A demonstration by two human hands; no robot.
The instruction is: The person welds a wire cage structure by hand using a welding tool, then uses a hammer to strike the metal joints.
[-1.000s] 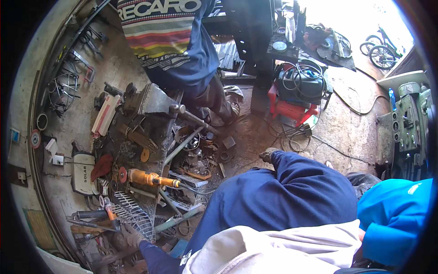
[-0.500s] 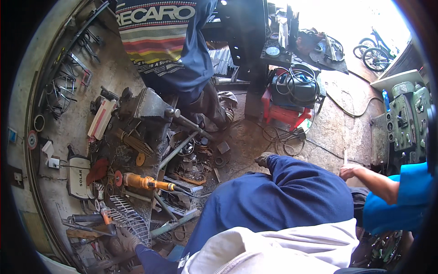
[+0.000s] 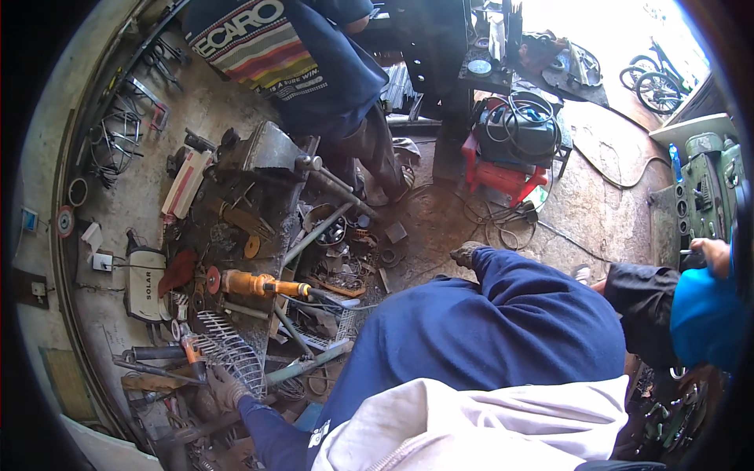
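My left hand [image 3: 225,388], in a dirty work glove with a dark blue sleeve, grips the lower edge of a domed wire guard [image 3: 228,355] that lies on the cluttered workbench [image 3: 149,196]. Just above the guard lies an orange angle grinder [image 3: 253,283] with a red disc at its left end. My raised knee in dark blue trousers [image 3: 503,330] and my white hooded top [image 3: 487,428] fill the lower middle. My right hand is out of sight.
A person in a striped top [image 3: 275,47] stands at the far end of the bench beside a steel vise [image 3: 263,149]. Another person's bright blue sleeve [image 3: 703,318] and hand [image 3: 715,253] are at the right, near a green machine [image 3: 703,188]. A red welder [image 3: 503,153] stands on the floor.
My left hand has come up onto the wire guard. The person at the right has drawn the outstretched arm back toward the green machine. The view has shifted slightly.
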